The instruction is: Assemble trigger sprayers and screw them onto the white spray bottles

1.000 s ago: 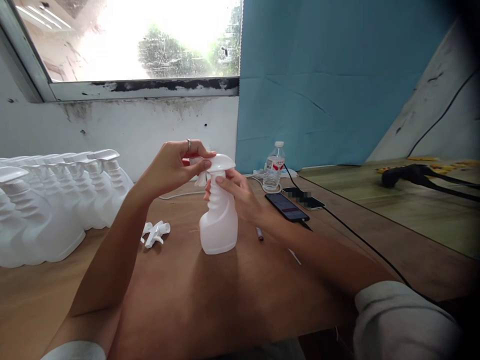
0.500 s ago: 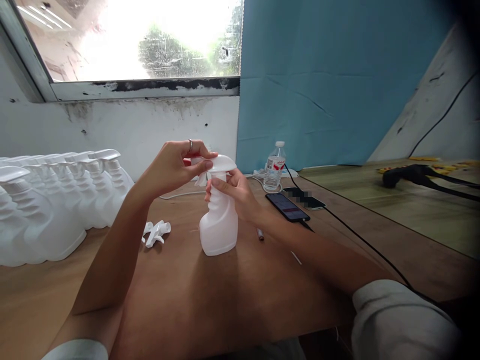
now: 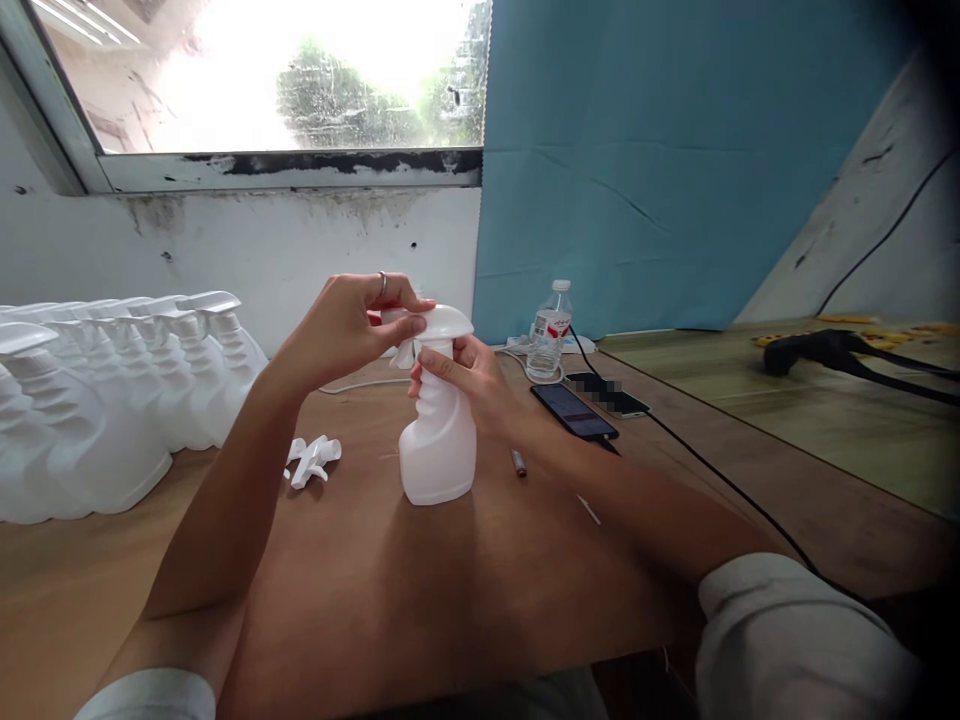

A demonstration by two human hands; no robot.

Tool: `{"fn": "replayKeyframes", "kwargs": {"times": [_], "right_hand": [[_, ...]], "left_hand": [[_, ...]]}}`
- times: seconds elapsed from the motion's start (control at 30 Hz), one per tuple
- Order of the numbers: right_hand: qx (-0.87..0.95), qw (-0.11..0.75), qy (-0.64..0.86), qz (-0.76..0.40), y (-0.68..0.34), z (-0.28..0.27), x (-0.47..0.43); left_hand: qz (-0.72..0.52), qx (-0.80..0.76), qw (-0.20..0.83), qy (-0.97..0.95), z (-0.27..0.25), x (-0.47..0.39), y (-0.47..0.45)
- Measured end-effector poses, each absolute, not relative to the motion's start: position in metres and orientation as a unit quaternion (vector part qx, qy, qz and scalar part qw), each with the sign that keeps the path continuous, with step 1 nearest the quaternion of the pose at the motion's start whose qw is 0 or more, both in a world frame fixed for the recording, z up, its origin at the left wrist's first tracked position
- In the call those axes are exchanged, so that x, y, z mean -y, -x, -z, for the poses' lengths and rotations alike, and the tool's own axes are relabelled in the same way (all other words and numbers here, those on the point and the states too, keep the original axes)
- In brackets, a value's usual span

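A white spray bottle stands upright on the brown table in front of me. On its neck sits a white trigger spray head with a bit of red near the nozzle end. My left hand, with a ring on one finger, pinches the nozzle side of that spray head between thumb and fingers. Around the bottle's neck, just under the head, my right hand is closed. To the left lie a few loose white trigger parts, partly hidden by my left forearm.
Several white spray bottles stand in rows at the left. Right of my hands are a water bottle, a phone with a black cable, a second dark device, a small cylinder and a thin white stick.
Both hands keep the same hold on the spray bottle and its head. The view has shifted very slightly; nothing else has visibly moved.
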State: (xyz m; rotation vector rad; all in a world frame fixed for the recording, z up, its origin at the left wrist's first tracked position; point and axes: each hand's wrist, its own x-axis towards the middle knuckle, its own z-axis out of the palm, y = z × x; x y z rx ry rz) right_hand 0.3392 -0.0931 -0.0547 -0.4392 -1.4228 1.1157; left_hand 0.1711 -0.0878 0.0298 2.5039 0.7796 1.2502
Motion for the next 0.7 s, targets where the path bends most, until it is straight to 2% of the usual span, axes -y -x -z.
{"fn": "replayKeyframes", "kwargs": {"times": [0.2,0.33,0.5,0.63,0.7], "right_hand": [[0.638,0.467,0.147,-0.594,-0.358,0.043,0.084],[0.684,0.395,0.194,-0.582,-0.375,0.035,0.081],[0.722,0.411,0.171,-0.529,-0.383,0.03,0.083],[0.702,0.437,0.157,-0.54,-0.373,0.035,0.087],[0.687,0.45,0.151,-0.55,-0.368,0.038,0.088]], "left_hand": [[-0.422,-0.253,0.117,-0.863,-0.029,0.086,-0.172],[-0.395,-0.241,0.075,-0.883,-0.034,0.092,-0.163],[-0.478,-0.263,0.033,-0.837,-0.045,0.114,-0.144],[-0.542,-0.27,0.051,-0.794,-0.046,0.131,-0.14],[-0.531,-0.277,0.08,-0.797,-0.039,0.135,-0.137]]}}
